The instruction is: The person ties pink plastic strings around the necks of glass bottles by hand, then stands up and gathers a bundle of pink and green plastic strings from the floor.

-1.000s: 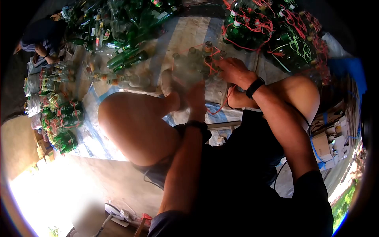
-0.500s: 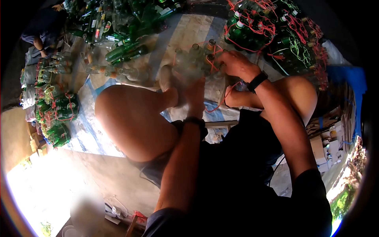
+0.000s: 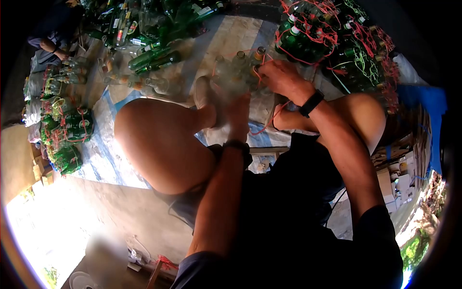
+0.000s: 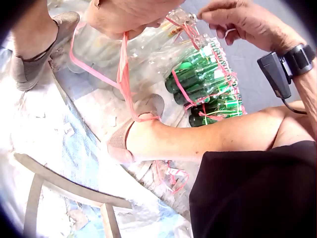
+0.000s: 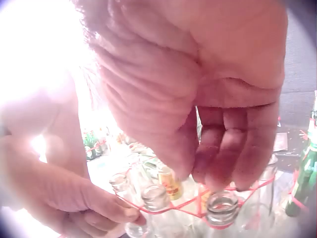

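Several clear bottles (image 3: 240, 60) stand bunched between the feet, with pink string (image 5: 185, 204) running around and across their necks. My left hand (image 3: 238, 113) is low at the near side of the bunch; in the left wrist view that hand (image 4: 131, 17) grips a bundle of pink string (image 4: 125, 74) that hangs down towards a shoe. At the bunch's right side is my right hand (image 3: 287, 81), its fingers bent down at the string beside a bottle neck (image 5: 222, 208). Its thumb and fingertips lie close together there, partly hidden by the palm.
Green bottles tied with pink string (image 3: 305, 41) stand at the upper right. Loose green bottles (image 3: 153, 59) lie at the upper left, with more tied bundles (image 3: 67, 125) at the far left. Another person's arm (image 3: 50, 47) shows there. A curved wooden frame (image 4: 72, 186) is near the feet.
My right hand has shifted slightly along the bottle necks, its fingers drawing in at the string. The left hand stays low by the bunch. The whole head view has shifted a little.
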`<action>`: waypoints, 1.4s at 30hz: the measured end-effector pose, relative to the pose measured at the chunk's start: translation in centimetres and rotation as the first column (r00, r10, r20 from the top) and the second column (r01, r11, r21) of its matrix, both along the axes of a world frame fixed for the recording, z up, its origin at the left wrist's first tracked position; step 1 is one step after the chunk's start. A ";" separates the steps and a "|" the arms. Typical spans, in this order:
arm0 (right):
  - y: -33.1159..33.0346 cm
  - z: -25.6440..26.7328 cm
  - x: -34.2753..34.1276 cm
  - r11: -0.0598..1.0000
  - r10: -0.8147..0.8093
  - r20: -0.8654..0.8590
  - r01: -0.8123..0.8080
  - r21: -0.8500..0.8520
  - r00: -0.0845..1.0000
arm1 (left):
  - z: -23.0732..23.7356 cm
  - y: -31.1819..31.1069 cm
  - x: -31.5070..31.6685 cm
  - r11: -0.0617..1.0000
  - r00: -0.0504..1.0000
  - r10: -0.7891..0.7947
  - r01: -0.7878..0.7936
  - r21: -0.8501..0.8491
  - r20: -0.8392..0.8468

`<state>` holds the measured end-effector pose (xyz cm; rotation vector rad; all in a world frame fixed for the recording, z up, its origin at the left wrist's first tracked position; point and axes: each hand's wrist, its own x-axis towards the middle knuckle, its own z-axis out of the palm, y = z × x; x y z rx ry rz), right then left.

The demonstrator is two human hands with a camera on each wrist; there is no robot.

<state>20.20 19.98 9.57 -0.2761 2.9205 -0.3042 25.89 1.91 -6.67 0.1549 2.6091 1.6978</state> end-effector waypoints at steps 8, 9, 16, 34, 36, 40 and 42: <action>-3.1 -2.1 -1.0 0.949 0.300 0.106 -0.285 -0.137 0.948 | -0.3 0.3 -0.1 0.952 0.979 0.006 -0.069 -0.298 -0.205; -3.5 -1.9 -1.1 0.950 0.310 0.183 -0.297 -0.096 0.933 | -0.7 0.4 0.0 0.952 0.979 0.009 -0.070 -0.297 -0.203; -4.2 -3.4 -1.8 0.950 0.313 0.225 -0.306 -0.068 0.923 | -1.5 0.7 -0.1 0.966 0.971 0.130 -0.170 -0.196 -0.201; -6.8 -0.9 -2.1 0.930 0.301 0.386 -0.358 0.082 0.872 | 0.3 0.3 -0.6 0.680 0.968 -0.008 -0.178 -0.711 -0.249; -7.6 -2.0 -1.2 0.832 0.374 0.175 -0.413 0.371 0.911 | 0.3 0.4 -0.6 0.676 0.975 0.001 -0.165 -0.718 -0.224; -6.8 -2.3 -1.3 0.803 0.456 0.145 -0.477 0.357 0.878 | 0.4 0.5 -0.5 0.591 0.974 -0.036 -0.159 -0.791 -0.222; -6.2 -2.3 -1.7 0.792 0.548 0.132 -0.563 0.238 0.826 | 0.3 0.5 -0.5 0.596 0.971 -0.039 -0.166 -0.785 -0.235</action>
